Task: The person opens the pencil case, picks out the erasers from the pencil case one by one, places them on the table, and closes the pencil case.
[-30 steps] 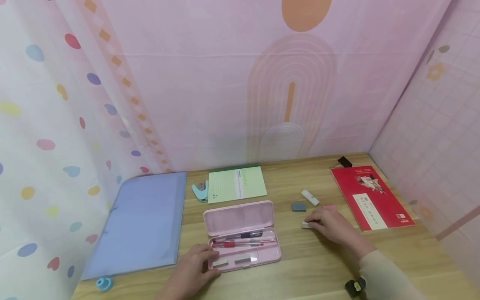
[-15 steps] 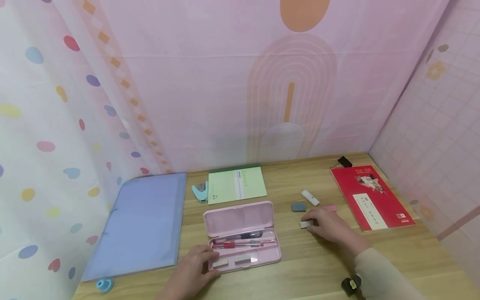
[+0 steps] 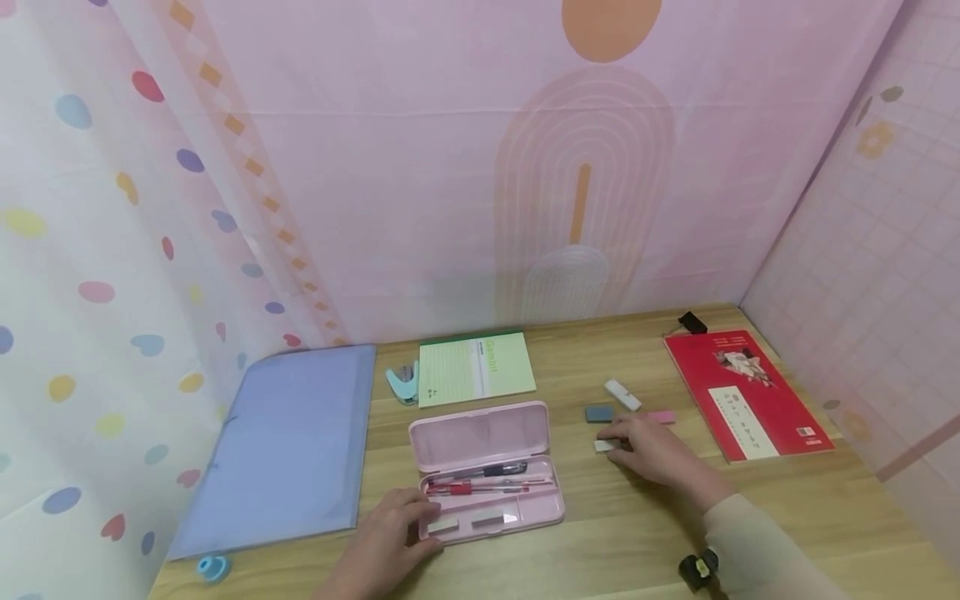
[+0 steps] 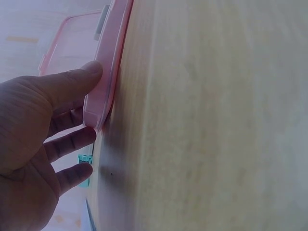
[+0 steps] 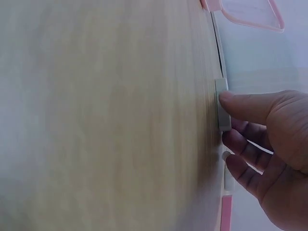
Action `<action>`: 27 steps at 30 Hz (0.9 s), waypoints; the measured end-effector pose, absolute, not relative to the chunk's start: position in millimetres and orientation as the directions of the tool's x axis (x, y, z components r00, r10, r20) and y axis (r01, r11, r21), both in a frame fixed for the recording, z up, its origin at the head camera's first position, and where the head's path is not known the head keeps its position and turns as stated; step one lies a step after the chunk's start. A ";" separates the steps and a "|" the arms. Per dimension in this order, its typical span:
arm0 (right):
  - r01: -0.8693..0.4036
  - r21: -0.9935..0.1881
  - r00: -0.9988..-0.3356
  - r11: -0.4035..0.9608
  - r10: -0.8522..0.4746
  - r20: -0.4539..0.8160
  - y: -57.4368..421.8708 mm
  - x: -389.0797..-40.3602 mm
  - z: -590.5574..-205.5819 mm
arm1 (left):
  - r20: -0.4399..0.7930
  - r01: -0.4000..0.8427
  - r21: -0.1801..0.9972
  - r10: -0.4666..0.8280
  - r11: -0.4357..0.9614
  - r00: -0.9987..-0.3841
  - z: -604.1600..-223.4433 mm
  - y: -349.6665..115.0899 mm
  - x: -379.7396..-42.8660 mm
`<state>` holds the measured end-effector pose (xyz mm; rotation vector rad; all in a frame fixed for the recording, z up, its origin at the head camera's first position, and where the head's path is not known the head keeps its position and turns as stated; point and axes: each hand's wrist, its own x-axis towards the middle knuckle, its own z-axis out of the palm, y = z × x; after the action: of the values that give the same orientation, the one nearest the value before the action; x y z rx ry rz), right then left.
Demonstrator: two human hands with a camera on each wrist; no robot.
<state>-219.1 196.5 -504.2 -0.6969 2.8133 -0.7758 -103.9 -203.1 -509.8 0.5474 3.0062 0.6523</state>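
Note:
An open pink pencil case (image 3: 540,505) lies on the table, its lid tipped back. My left hand (image 3: 386,533) grips its left end, thumb against the near wall and fingers round the corner, as the left wrist view shows. Inside are several pens (image 3: 480,487) and two pale erasers, one at left (image 3: 442,527) and one further right (image 3: 487,518). On the right, my right hand (image 3: 660,450) pinches a whitish eraser (image 5: 221,108) by its edges at table level. Near that hand lie a blue-grey eraser (image 3: 599,414), a white eraser (image 3: 622,395) and a pink eraser (image 3: 663,417), partly covered by the hand.
A blue folder (image 3: 285,450) covers the left side, with a small blue round piece (image 3: 213,568) at its near corner. Behind the case are a turquoise stapler (image 3: 405,385) and a green notepad (image 3: 476,368). At right lie a red booklet (image 3: 742,392) and a black binder clip (image 3: 692,322).
My right hand has shifted slightly left with the whitish eraser, uncovering more of the pink eraser. My left hand stays on the pencil case.

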 end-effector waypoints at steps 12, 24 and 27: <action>-0.661 -0.413 -0.730 0.627 -0.665 0.158 124.9 -176.8 -483.3 | 0.059 0.300 0.410 0.304 0.861 -0.951 -511.5 -200.0 -103.5; -0.764 -0.408 -0.594 0.500 -0.792 0.142 54.6 -157.7 -497.9 | 0.047 0.305 0.402 0.313 0.863 -0.949 -512.2 -201.5 -105.7; -0.755 -0.421 -0.595 0.503 -0.795 0.117 49.6 -158.1 -499.8 | 0.040 0.299 0.406 0.310 0.864 -0.950 -510.6 -201.9 -105.2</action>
<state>-158.1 49.6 -499.8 -1.3670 2.6426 -0.6692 -105.2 -201.9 -510.6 0.4919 3.0071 0.6477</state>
